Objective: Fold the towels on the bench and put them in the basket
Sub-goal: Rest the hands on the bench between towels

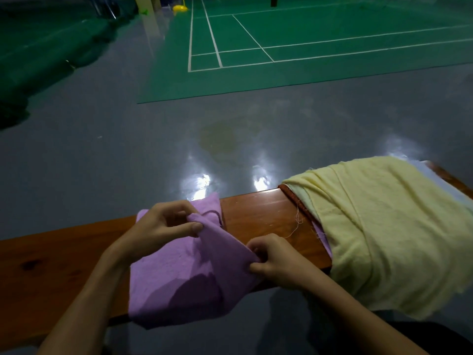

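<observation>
There is only the one view, worn on the person's head, looking forward and steeply down across the wooden bench (268,213) that runs left to right just in front of them. It sits close enough that both forearms enter from the bottom edge. Its wide angle also takes in the grey floor (128,155) beyond and the green court (332,42) farther off.

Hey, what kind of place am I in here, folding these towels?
Most likely an indoor sports hall, probably a badminton court. The green court mat has white boundary lines, it lies on a shiny grey floor, and you are working at a long wooden bench beside it.
</observation>
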Demonstrator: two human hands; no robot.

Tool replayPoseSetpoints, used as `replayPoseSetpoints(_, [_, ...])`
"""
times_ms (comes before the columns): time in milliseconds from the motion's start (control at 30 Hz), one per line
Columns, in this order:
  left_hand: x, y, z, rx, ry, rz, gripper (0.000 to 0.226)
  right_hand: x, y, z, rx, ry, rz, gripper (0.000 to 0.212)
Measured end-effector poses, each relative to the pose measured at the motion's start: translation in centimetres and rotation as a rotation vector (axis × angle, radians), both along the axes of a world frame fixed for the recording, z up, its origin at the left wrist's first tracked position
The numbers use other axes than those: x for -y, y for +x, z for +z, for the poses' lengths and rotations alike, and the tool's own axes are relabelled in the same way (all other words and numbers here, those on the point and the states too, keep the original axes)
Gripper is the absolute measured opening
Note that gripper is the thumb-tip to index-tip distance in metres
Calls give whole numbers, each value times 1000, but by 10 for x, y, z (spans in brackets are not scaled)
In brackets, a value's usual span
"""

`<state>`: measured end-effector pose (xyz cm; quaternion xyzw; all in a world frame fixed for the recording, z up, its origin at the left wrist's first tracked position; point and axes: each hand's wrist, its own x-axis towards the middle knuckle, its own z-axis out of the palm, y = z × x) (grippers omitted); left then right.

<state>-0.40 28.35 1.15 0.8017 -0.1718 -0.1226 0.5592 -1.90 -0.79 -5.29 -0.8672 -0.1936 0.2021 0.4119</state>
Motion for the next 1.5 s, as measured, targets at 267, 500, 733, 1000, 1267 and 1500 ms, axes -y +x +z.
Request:
replayPoseSetpoints(267, [-16, 1, 3, -47, -207, 102, 23, -22, 1, 2, 242, 211, -209, 11])
replayPoseSetpoints(500, [-11, 0, 2, -158, -517, 78, 21, -44, -6, 12, 33, 620, -326, 7])
replayPoseSetpoints(733, [-13, 3, 1, -183, -545, 96, 13, -50, -2, 13, -80, 879, -397, 16])
replayPoseSetpoints(1000, [-25, 4, 0, 85, 24, 162, 30, -9, 34, 21, 626, 311, -238, 25])
replayPoseSetpoints(1267, [-13, 12, 9, 690, 387, 183, 20, -3, 43, 46, 861, -11, -206, 19])
replayPoseSetpoints(1500, [7, 11, 24, 434, 4, 458, 25, 4, 50, 80, 802, -43, -309, 26])
